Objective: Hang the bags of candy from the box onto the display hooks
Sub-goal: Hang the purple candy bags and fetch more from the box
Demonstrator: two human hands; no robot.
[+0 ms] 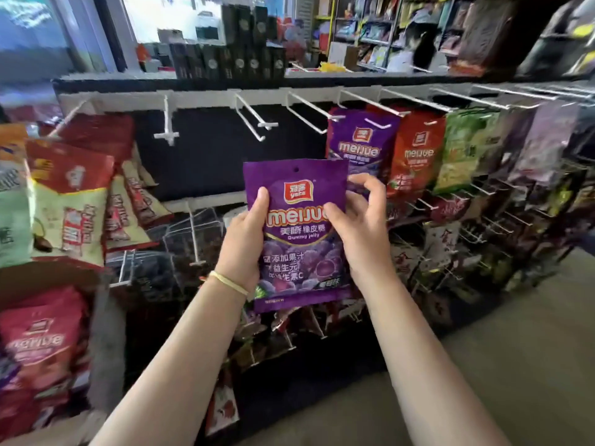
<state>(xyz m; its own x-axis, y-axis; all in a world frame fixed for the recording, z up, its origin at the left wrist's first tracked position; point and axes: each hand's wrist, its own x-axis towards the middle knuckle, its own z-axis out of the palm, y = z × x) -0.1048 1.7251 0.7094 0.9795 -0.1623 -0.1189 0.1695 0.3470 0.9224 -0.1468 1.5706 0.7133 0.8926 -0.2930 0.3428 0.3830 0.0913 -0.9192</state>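
Note:
A purple candy bag (297,249) stands upright in front of the display, its hang hole at the top edge. My left hand (246,239) grips its left side, thumb across the front. My right hand (357,226) holds the right edge, thumb on the front and fingers curled behind. Bare white display hooks (254,119) jut out just above the bag. To the upper right, another purple bag (360,146) hangs on a hook next to a red bag (415,156). The cardboard box (48,342) at lower left holds red bags of candy.
Red and cream snack bags (70,204) hang at the left. Green and dark bags (467,149) fill the hooks on the right. Lower rows of wire hooks (495,217) carry small packets. Dark boxes (238,49) stand on the shelf top. Floor shows at lower right.

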